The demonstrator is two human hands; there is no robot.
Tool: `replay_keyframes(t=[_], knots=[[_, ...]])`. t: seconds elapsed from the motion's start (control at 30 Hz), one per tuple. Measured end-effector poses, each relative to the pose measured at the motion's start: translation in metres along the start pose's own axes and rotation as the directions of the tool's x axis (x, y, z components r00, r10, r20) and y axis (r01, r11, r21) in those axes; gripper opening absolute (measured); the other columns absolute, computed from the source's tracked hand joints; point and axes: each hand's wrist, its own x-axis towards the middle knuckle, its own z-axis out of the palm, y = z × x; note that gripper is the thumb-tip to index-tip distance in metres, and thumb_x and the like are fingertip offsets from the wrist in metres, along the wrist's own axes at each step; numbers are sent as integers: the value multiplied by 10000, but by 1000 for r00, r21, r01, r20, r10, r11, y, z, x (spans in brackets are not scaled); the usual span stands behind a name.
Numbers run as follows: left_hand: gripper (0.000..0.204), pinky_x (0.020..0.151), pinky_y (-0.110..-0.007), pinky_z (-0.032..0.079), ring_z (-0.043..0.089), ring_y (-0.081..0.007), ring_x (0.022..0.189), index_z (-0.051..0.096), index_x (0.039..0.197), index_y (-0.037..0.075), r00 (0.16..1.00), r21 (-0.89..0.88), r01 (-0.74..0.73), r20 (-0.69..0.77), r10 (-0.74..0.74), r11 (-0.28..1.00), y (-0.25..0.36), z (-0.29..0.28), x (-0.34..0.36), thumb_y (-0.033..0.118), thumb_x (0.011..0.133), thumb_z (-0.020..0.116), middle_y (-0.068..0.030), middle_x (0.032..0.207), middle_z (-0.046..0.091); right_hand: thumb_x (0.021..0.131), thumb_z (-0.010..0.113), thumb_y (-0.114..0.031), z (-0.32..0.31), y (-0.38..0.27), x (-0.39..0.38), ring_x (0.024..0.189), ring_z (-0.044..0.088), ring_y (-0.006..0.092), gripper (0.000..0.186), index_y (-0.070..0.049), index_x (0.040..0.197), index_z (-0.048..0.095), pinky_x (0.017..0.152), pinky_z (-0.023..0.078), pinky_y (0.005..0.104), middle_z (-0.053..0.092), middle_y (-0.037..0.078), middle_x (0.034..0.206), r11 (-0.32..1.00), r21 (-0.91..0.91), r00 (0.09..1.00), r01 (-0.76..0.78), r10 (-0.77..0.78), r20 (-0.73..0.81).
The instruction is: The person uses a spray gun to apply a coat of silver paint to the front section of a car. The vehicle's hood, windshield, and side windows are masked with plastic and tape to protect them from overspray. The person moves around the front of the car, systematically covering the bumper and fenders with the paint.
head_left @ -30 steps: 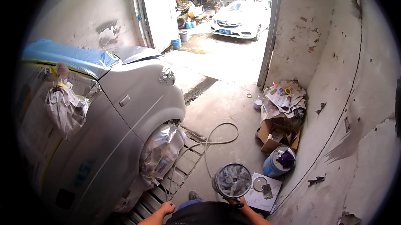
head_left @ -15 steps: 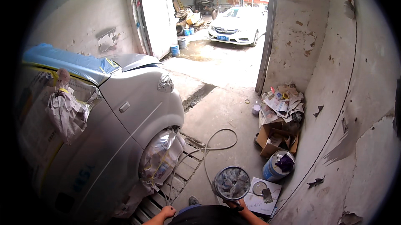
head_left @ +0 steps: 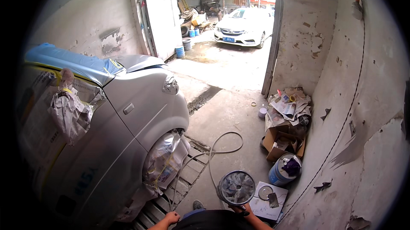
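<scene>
Filling the space left of the fingers: a silver car (head_left: pixel 128 136), its wheel (head_left: pixel 164 161) wrapped in plastic
Hose: pale hose (head_left: pixel 213 151) looping over the concrete floor (head_left: pixel 226 114), ahead of both hands
Cup: round paint cup (head_left: pixel 236 188) directly above the right hand (head_left: pixel 241 209), whose fingers clamp its underside
Bucket: blue bucket (head_left: pixel 282 171), right of those fingers
Left hand: left hand (head_left: pixel 171 218) curled, fingers together, nothing visibly held
</scene>
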Motion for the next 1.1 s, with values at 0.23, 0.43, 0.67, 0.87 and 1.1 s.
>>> replay_keyframes(t=[0.23, 0.43, 0.67, 0.87, 1.1], knots=[[380, 786, -355, 484, 641, -243, 852, 664, 1001, 57, 951, -4, -20, 309, 20, 1000, -78, 5, -11, 366, 793, 588, -127, 963, 671, 805, 624, -199, 2, 3, -3, 881, 616, 356, 210, -63, 963, 638, 739, 474, 381, 653, 153, 914, 1000, 29, 1000, 4, -3, -6], [370, 778, -354, 484, 639, -241, 843, 663, 993, 56, 976, -68, 39, 217, -24, 997, -31, -7, 18, 358, 794, 587, -125, 952, 670, 800, 650, -211, -4, 29, -15, 827, 634, 260, 253, -83, 1015, 619, 735, 477, 347, 653, 116, 905, 989, 65, 991, -133, 133, -3], [359, 768, -352, 485, 638, -238, 834, 662, 983, 54, 990, -100, 8, 138, 6, 995, 21, -31, 24, 350, 795, 585, -122, 940, 668, 808, 652, -228, -3, 38, -15, 802, 622, 206, 260, -95, 1026, 605, 735, 476, 327, 646, 87, 878, 982, 49, 983, -184, 182, 38], [349, 760, -351, 485, 637, -235, 825, 660, 975, 53, 994, -116, 1, 105, 11, 993, 30, -38, 23, 343, 796, 584, -119, 930, 666, 811, 629, -180, -6, -8, -4, 763, 606, 140, 154, -66, 914, 614, 708, 472, 294, 636, 39, 799, 987, 77, 990, -140, 137, 42], [338, 750, -349, 485, 635, -232, 815, 659, 965, 51, 995, -131, -18, 90, 30, 991, 39, -42, 27, 334, 797, 582, -116, 918, 664, 830, 619, -167, -6, 5, -4, 799, 589, 135, 169, -55, 953, 594, 731, 466, 294, 618, 34, 840, 983, 98, 986, -156, 149, 77]])
